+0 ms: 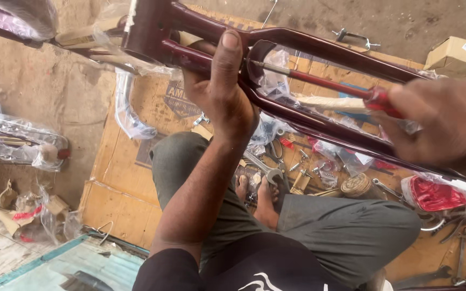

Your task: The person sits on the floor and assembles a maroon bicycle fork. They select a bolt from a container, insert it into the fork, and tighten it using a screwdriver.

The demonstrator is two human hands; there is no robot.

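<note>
Head view — only view available. Person sits on flattened cardboard [120, 210] on the floor, legs folded, bare feet together.

Left hand [219, 94]: closed around a tube of the dark red bicycle frame [319, 46], thumb laid up along the tube, palm underneath. Frame is held up off the floor in front of the body, above the lap, tubes running left to right across the view; bits of clear plastic wrap cling to it.

Right hand [443, 126]: closed on the red handle of a screwdriver [324, 81]. Shaft points left, its tip at the junction of the frame tubes just beside the left thumb. Hand is blurred; exact finger placement cannot be told.

Below the frame, between the knees and the feet: an open-ended spanner [262, 168], loose bolts and small fittings, a red part in clear plastic [435, 194]. Small cardboard box [457, 54] upper right, well apart.

Judgement — step in hand looks like working a fastener or fitting at the tube junction with the screwdriver while the left hand steadies the frame. Next move likely calls for the tip seated square and a firm left grip, so that the frame does not twist
</note>
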